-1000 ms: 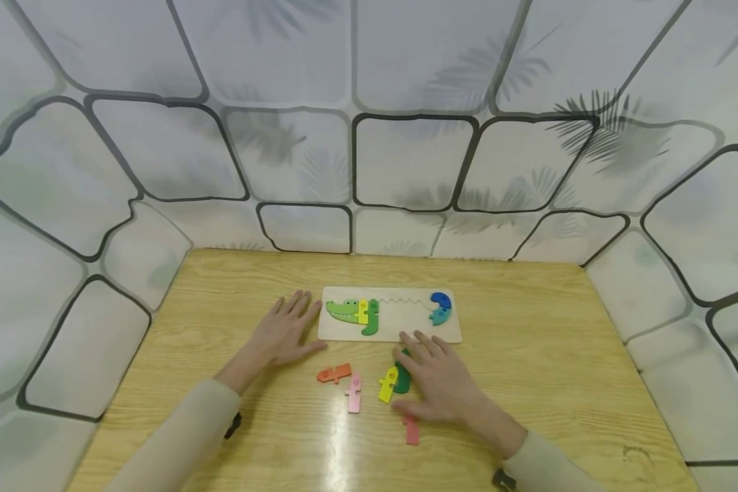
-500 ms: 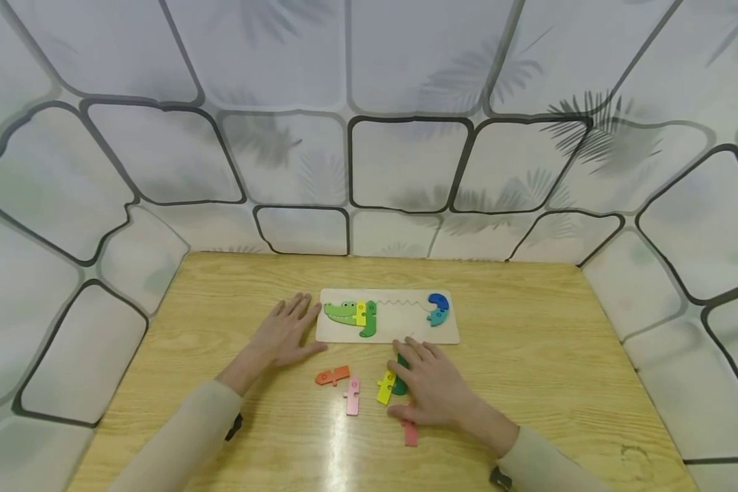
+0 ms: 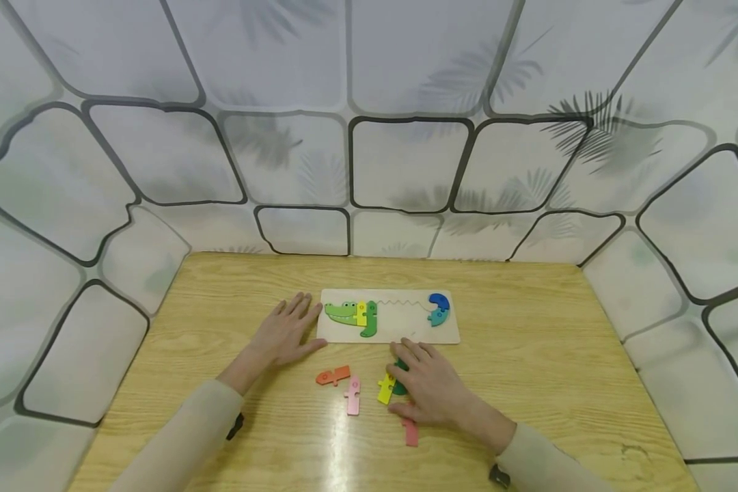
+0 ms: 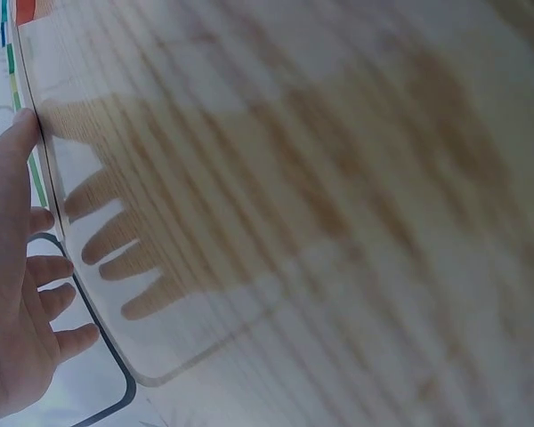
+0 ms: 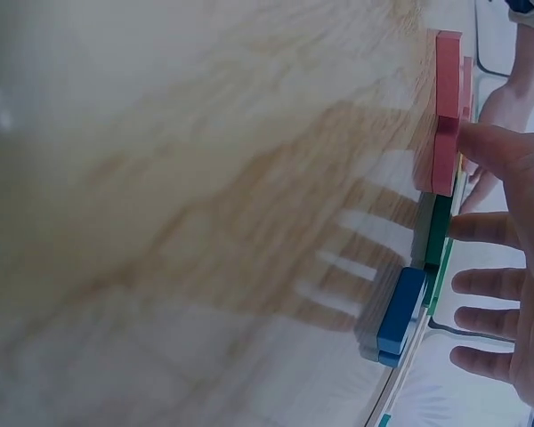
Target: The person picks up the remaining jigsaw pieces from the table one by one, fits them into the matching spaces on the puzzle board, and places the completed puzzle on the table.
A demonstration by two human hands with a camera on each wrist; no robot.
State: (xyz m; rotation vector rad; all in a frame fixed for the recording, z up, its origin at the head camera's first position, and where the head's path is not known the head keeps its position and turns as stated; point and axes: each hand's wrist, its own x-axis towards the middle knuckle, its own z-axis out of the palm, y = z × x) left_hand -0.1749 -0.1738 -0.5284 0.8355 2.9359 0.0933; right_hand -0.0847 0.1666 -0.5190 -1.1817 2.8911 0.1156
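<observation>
My left hand (image 3: 283, 335) lies with fingers spread at the left end of a pale wooden puzzle board (image 3: 406, 326). Its thumb meets the board's front left corner. A green crocodile head (image 3: 341, 313), a yellow piece and a green leg piece (image 3: 370, 322) sit on the board, with blue and teal tail pieces (image 3: 439, 311) at its right. My right hand (image 3: 433, 386), fingers extended, hovers or rests over loose pieces, partly covering a dark green piece (image 3: 401, 384) and a pinkish-red piece (image 3: 411, 433). In the right wrist view a blue piece (image 5: 400, 311) lies near its fingers.
A loose yellow piece (image 3: 385, 389) lies left of the right hand. Further left are a pink piece (image 3: 353, 398) and an orange piece (image 3: 333, 375). The wooden table (image 3: 529, 328) is enclosed by patterned walls (image 3: 406, 164) at the back and sides.
My right hand has shifted slightly left and toward me, covering more of the dark green piece. The left hand stays beside the board. The head view has moved slightly.
</observation>
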